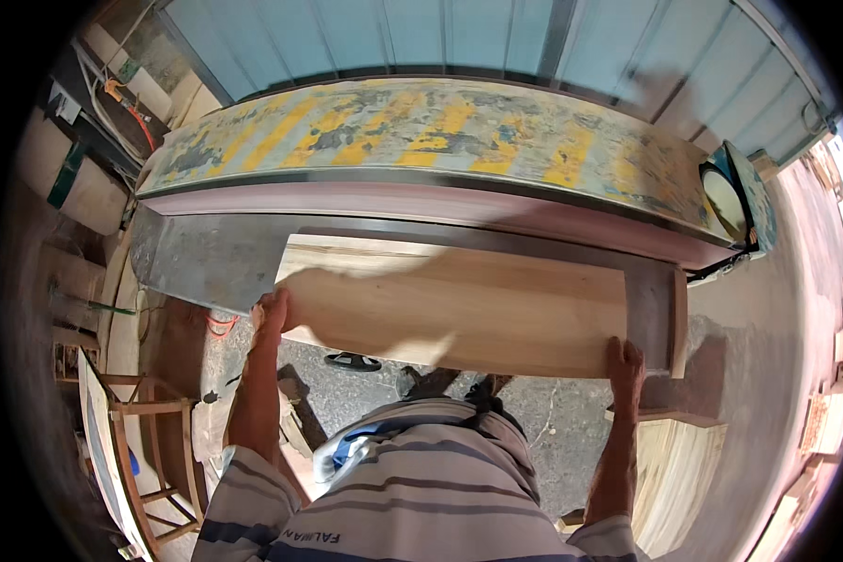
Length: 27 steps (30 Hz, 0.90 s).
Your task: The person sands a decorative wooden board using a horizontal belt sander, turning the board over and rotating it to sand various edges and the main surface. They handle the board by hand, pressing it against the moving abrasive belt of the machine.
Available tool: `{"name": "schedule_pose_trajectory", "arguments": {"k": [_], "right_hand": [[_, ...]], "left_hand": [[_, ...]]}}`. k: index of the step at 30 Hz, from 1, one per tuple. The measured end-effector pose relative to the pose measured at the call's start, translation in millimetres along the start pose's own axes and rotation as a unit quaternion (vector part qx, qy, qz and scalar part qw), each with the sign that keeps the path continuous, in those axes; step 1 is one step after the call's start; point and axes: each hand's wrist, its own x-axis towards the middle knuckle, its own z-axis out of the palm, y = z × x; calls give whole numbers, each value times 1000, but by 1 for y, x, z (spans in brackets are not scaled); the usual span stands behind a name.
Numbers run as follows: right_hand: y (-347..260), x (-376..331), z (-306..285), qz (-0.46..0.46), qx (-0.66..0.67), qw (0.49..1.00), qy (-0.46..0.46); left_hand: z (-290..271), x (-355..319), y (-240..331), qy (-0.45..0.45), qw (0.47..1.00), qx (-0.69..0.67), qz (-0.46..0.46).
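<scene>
A wide pale wooden board (pixel 459 314) lies flat over a grey metal work table (pixel 206 258), its near edge reaching past the table's front. My left hand (pixel 272 311) grips the board's left end, fingers closed at the edge. At the near right corner, my right hand (pixel 626 360) is closed on the same board. Behind the board runs a long upright pink band (pixel 421 199), which looks like a sanding belt. A gap of table shows between the board's far edge and the band. Both hands' fingertips are partly hidden.
A worn cover with yellow stripes (pixel 421 136) tops the machine. A wooden stop (pixel 679 323) stands at the table's right end. Stacked boards (pixel 679 478) sit low on the right, a wooden frame (pixel 159 407) on the left. A black handwheel (pixel 352 362) shows below the table.
</scene>
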Motion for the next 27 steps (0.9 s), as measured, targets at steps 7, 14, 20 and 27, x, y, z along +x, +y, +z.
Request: {"name": "schedule_pose_trajectory", "arguments": {"k": [7, 14, 20, 27], "right_hand": [[20, -1, 15, -22, -50, 994, 95], [-8, -10, 20, 81, 137, 977, 145], [6, -3, 38, 79, 256, 941, 206], [-8, 2, 39, 108, 281, 930, 211]], "left_hand": [[13, -12, -17, 19, 989, -138, 44], [-33, -58, -9, -80, 988, -102, -88], [-26, -66, -22, -88, 983, -130, -97], [-24, -81, 12, -81, 963, -222, -134]]}}
